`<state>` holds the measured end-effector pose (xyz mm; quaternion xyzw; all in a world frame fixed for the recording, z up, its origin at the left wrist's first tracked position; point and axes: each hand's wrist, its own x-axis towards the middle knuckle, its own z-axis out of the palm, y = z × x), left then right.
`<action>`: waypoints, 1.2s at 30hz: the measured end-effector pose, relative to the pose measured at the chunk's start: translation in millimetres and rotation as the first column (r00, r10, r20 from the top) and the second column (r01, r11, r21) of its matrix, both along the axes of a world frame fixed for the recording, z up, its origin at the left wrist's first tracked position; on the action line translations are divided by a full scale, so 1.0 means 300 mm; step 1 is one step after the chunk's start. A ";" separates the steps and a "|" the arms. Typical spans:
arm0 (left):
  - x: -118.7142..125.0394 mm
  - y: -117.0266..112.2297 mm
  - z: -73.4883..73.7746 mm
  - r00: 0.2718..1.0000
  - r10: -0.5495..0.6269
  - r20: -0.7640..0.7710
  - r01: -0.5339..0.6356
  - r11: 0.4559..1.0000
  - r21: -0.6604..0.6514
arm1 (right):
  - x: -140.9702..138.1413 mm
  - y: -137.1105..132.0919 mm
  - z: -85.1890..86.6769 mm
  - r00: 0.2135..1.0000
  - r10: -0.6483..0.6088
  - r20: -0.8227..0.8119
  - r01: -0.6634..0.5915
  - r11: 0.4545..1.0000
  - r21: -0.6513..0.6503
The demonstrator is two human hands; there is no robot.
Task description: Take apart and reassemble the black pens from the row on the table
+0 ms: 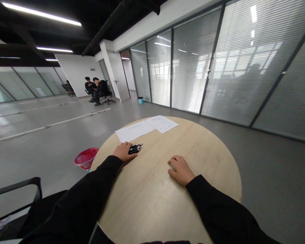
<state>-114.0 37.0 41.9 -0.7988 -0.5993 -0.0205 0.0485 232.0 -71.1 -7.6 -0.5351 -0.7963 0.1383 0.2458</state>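
**your hands at the round table**

seen from your head camera, your left hand (123, 151) lies palm down on a round wood-grain table (152, 206), its fingers reaching over a small bunch of black pens (136, 148). you cannot tell from this view whether those fingers grip the pens or only rest on them. your right hand (181, 170) lies palm down on the tabletop, well apart from the pens, its fingers loosely curved and holding nothing. black sleeves (213, 206) cover both your forearms. just beyond the pens, two printed paper sheets (134, 131) lie side by side near the far edge of the table. to your left, a red waste bin (86, 158) stands on the grey floor, and a black chair armrest (17, 188) shows nearer you. far off, two people (95, 89) sit close together on black office chairs beside a white wall, and a small blue bin (140, 100) stands at a glass partition with blinds (213, 61).
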 end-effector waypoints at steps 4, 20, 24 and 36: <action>-0.008 0.003 -0.005 1.000 -0.003 0.016 0.003 1.000 -0.006 | 0.000 0.000 0.002 1.000 -0.001 0.017 0.001 1.000 -0.004; 0.204 -0.116 0.002 0.960 -0.233 0.152 0.223 0.971 0.082 | 0.030 0.019 0.039 0.990 0.098 0.099 -0.100 0.995 0.015; 0.365 -0.188 -0.042 0.914 -0.357 0.195 0.360 0.933 0.023 | 0.073 0.051 0.061 0.975 0.092 0.200 -0.109 0.991 0.075; 0.446 -0.237 -0.125 0.938 -0.315 0.143 0.332 0.936 -0.118 | 0.095 0.064 0.031 0.926 0.074 0.371 -0.027 0.991 -0.129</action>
